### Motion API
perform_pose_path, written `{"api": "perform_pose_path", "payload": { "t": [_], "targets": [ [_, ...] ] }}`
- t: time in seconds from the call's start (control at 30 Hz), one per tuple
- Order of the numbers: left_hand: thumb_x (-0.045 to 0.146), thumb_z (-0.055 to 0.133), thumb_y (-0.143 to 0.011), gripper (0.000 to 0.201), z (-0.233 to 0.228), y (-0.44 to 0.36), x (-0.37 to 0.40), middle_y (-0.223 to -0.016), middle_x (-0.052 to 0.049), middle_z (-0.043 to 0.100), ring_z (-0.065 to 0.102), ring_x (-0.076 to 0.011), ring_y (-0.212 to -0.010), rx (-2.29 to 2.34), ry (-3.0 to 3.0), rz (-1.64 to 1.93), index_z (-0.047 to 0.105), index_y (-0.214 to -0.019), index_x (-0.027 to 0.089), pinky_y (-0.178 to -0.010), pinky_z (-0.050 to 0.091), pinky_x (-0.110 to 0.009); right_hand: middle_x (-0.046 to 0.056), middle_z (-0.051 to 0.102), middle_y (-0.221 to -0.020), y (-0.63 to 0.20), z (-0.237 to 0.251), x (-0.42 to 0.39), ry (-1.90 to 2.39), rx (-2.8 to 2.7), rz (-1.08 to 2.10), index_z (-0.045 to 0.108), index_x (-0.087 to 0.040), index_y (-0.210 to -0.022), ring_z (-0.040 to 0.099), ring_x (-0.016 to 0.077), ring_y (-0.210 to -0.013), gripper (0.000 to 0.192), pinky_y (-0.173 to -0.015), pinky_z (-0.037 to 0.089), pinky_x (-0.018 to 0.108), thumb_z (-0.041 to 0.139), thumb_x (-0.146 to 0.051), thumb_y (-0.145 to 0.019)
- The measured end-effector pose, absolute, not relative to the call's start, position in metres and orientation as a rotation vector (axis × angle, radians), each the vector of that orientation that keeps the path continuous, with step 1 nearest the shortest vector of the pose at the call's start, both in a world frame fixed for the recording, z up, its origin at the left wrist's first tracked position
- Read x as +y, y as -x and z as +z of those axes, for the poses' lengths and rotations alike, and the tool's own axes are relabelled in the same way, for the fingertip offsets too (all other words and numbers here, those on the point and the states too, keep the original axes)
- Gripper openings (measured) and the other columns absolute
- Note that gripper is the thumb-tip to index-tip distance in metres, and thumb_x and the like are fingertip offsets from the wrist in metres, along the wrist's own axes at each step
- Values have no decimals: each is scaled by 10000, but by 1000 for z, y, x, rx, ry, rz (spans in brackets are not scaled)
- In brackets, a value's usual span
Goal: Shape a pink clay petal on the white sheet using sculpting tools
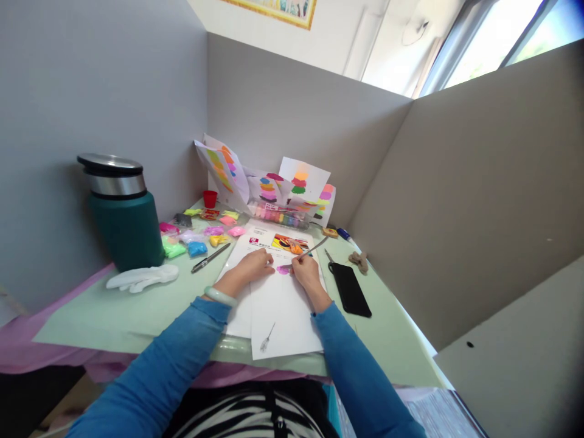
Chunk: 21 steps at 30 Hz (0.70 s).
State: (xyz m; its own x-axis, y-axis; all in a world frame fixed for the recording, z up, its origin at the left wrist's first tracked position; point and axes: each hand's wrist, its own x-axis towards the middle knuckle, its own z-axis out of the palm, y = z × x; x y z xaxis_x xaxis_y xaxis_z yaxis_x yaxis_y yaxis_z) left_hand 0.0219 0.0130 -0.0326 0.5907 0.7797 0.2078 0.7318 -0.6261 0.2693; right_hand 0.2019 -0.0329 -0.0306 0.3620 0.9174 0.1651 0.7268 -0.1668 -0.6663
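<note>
On white paper [287, 316], pink patch [282, 270] (roundish), slender tool [318, 245] in right hand [308, 275]

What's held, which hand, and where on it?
Right hand holds a thin tool toward its lower end; left hand: nothing visibly held.

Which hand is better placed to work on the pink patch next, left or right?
Probably the right hand: it holds the thin tool, whose tip is at the pink patch. The left hand shows no tool, though its fingers are close beside the patch.
</note>
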Motion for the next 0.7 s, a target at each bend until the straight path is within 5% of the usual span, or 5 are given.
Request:
{"api": "perform_pose_path", "payload": {
  "t": [0.2, 0.43, 0.7],
  "targets": [
    [340, 557, -790, 308, -32, -22, 13, -1008, -96, 640, 623, -230, -926, 1278, -2661, 459, 685, -1023, 184, -817, 466, -288, 33, 696, -644, -208, -30, -35, 1935, -1311, 397, 690, -141, -899, 630, 160, -699, 258, -604, 396, 213, 464, -217, -802],
    [346, 554, -791, 317, -31, -22, 12, -1022, -99, 630, 617, -234, -938, 1282, -2645, 450, 684, -1029, 180, -835, 460, -293, 52, 695, -652, -204, -31, -32, 1940, -1428, 388, 695, -144, -766, 627, 159, -688, 270, -616, 399, 214, 450, -238, -828],
    [342, 562, -787, 309, -32, -22, 13, -1010, -97, 637, 620, -232, -925, 1286, -2653, 458, 684, -1024, 185, -823, 462, -293, 41, 697, -666, -207, -30, -34, 1938, -1407, 370, 685, -143, -895, 633, 161, -710, 262, -621, 396, 215, 448, -238, -836]
  ]
}}
